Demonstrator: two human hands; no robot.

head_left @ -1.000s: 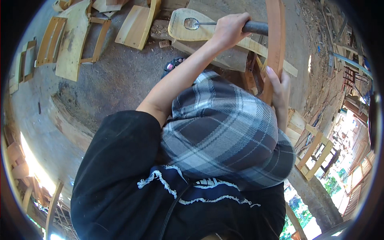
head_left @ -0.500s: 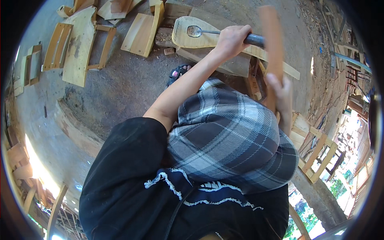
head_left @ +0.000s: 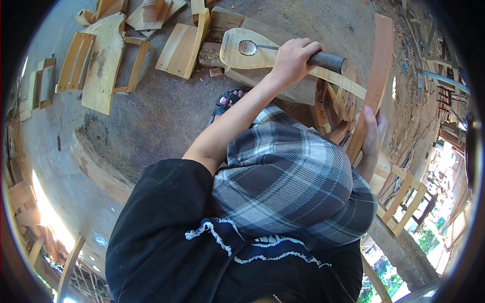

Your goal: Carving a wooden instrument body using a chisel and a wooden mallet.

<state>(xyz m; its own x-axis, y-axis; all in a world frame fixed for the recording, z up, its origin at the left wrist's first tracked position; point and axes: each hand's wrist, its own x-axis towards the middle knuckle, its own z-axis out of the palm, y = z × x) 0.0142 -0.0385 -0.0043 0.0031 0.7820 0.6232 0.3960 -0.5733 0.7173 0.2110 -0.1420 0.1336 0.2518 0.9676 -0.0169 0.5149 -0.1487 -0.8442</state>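
My left hand (head_left: pixel 294 59) is wrapped round a long chisel (head_left: pixel 327 61) with a thick dark handle. Its thin metal shaft runs left to the rough round hollow in a pale, lute-shaped wooden piece (head_left: pixel 233 53); the shape of the tip does not show. That piece lies flat, its long neck with cross lines reaching right, beneath the handle. At the right, my right hand (head_left: pixel 372 132) grips the lower part of a long, slightly curved wooden board (head_left: pixel 379 60), held raised and apart from the handle's end.
A wooden plank (head_left: pixel 283 86) lies under the lute-shaped piece. Wooden chair parts (head_left: pixel 103 60) and a curved-edge seat piece (head_left: pixel 177 50) stand on the concrete floor at the upper left. A small wood block (head_left: pixel 215 71) lies near my sandaled foot (head_left: pixel 226 102). Slatted frames (head_left: pixel 404 199) are at the right.
The board in my right hand has moved right, away from the chisel handle's end. My left hand stays on the chisel; the whole view has shifted slightly.
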